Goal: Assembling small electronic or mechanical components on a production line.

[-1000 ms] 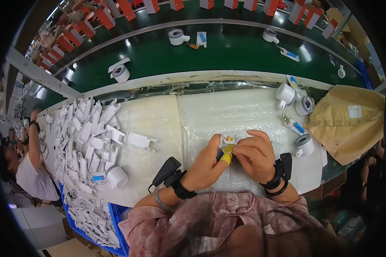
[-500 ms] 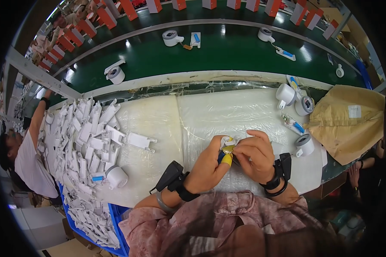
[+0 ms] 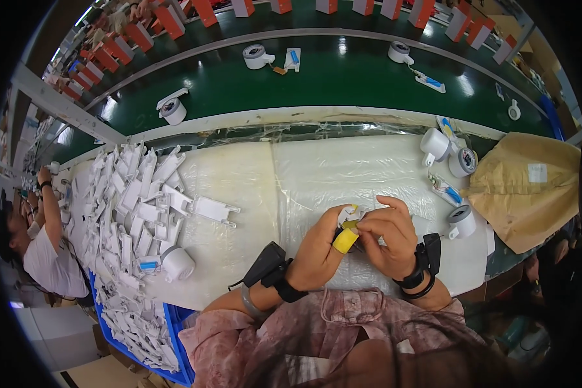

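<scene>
Above the near edge of the table, my left hand is closed round a small white and yellow piece with a dark patch beside it; its kind is hard to make out. My right hand meets it from the right, thumb and forefinger pinched at the piece's edge and the other fingers curled above. What lies between those fingertips is hidden. Off to the right stands a white round housing with a grey rim. Another white round housing lies left of my left hand, by a blue battery.
A heap of white plastic brackets covers the left side, above a blue bin of more. More housings and a brown paper bag are at right. Beyond runs a green conveyor with parts. A co-worker works far left.
My left hand has turned slightly, showing more of the yellow and less of the dark patch. My right fingers stay pinched at the piece. The co-worker's arm at far left has shifted.
</scene>
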Demonstrator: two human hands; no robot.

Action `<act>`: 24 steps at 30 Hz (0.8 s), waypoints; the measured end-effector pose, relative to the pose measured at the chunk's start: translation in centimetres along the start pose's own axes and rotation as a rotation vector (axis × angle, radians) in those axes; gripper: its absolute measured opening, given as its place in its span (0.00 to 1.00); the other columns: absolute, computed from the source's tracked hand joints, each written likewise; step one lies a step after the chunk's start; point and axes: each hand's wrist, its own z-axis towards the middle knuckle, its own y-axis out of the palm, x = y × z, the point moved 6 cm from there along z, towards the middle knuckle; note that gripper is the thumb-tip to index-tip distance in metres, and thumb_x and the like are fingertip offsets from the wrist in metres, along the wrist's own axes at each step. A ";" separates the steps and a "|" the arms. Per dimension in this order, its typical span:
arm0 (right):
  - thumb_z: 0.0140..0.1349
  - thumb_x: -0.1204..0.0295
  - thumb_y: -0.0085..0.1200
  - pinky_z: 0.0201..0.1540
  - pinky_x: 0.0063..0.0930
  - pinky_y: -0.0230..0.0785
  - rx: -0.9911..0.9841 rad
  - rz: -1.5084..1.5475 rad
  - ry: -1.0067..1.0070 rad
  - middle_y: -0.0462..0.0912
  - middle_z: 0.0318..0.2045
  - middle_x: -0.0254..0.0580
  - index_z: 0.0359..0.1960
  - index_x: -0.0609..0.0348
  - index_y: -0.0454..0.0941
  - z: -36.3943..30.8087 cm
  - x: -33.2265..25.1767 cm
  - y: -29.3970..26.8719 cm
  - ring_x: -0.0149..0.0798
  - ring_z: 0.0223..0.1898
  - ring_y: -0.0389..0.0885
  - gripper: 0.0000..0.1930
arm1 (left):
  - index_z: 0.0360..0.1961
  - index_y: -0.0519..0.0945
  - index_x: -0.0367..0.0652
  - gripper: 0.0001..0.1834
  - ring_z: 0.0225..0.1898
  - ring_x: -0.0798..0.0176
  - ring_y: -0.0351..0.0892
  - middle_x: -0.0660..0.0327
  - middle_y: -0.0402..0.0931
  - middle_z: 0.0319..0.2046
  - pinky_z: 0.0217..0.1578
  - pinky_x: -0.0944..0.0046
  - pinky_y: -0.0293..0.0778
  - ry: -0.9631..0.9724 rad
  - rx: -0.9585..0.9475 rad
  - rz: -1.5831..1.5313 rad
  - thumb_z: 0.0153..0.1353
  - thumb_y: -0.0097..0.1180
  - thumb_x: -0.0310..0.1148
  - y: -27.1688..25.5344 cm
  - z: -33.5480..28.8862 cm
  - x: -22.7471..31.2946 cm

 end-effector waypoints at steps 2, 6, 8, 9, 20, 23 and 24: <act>0.44 0.86 0.63 0.55 0.46 0.69 0.003 -0.005 0.005 0.81 0.29 0.38 0.32 0.59 0.79 -0.1 0.0 -0.1 0.38 0.33 0.81 0.13 | 0.60 0.63 0.32 0.22 0.48 0.51 0.76 0.47 0.73 0.47 0.51 0.60 0.70 -0.005 0.007 0.009 0.65 0.45 0.24 0.2 0.1 0.0; 0.45 0.86 0.63 0.55 0.46 0.69 -0.001 0.005 0.007 0.80 0.29 0.38 0.32 0.59 0.79 -0.2 0.1 0.2 0.38 0.32 0.81 0.13 | 0.60 0.64 0.34 0.20 0.38 0.62 0.73 0.56 0.73 0.39 0.40 0.66 0.70 0.034 0.053 0.042 0.68 0.45 0.27 0.0 0.1 -0.7; 0.45 0.86 0.63 0.56 0.46 0.69 -0.005 0.007 0.001 0.80 0.29 0.38 0.33 0.59 0.79 -0.1 0.0 0.2 0.38 0.32 0.81 0.13 | 0.60 0.65 0.36 0.19 0.29 0.74 0.69 0.65 0.72 0.32 0.30 0.72 0.70 0.091 0.072 0.074 0.71 0.45 0.30 -0.2 0.0 -0.4; 0.45 0.86 0.62 0.56 0.46 0.68 -0.005 0.000 -0.002 0.81 0.29 0.38 0.33 0.59 0.79 -0.1 -0.1 0.1 0.38 0.32 0.81 0.13 | 0.59 0.66 0.35 0.20 0.37 0.62 0.73 0.56 0.73 0.38 0.39 0.66 0.70 0.034 0.060 0.043 0.67 0.46 0.26 -0.1 0.0 -0.3; 0.46 0.85 0.62 0.56 0.46 0.68 -0.009 -0.012 0.022 0.80 0.29 0.37 0.33 0.59 0.78 -0.3 -0.3 0.6 0.38 0.31 0.80 0.12 | 0.53 0.72 0.35 0.15 0.24 0.73 0.71 0.63 0.75 0.28 0.26 0.72 0.70 0.155 0.116 0.176 0.66 0.43 0.25 -0.9 0.1 0.4; 0.46 0.85 0.63 0.56 0.46 0.67 -0.001 -0.037 0.026 0.80 0.29 0.36 0.33 0.59 0.78 -0.3 -0.4 0.4 0.38 0.31 0.80 0.12 | 0.52 0.73 0.36 0.14 0.24 0.73 0.71 0.63 0.74 0.26 0.26 0.72 0.70 0.134 0.088 0.183 0.68 0.42 0.26 -0.8 0.3 0.7; 0.46 0.85 0.63 0.56 0.45 0.67 0.003 -0.043 0.024 0.79 0.29 0.36 0.33 0.58 0.78 -0.3 -0.4 0.5 0.38 0.31 0.80 0.12 | 0.51 0.72 0.35 0.13 0.29 0.65 0.76 0.57 0.76 0.31 0.31 0.68 0.72 0.070 0.069 0.146 0.68 0.44 0.27 -0.8 0.2 0.2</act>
